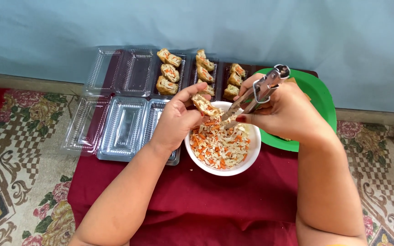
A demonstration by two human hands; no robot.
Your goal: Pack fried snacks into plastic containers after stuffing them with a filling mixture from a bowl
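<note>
Over the white bowl (222, 169), your left hand (175, 119) pinches the tofu pocket (204, 105); your right hand (282, 111) clamps the tongs (257, 91). Overfilling could tear it, spilling filling.

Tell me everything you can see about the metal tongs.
The metal tongs are shiny, silvery, with two slim arms joined at a ringed hinge end pointing up and right. The right hand grips them mid-length. They slant down-left, tips nearly closed among the shredded filling in the white bowl.

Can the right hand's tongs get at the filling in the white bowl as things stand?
Probably yes: the tongs in the right hand already point into the white bowl, and the left hand holds its pastry off to one side.
</note>
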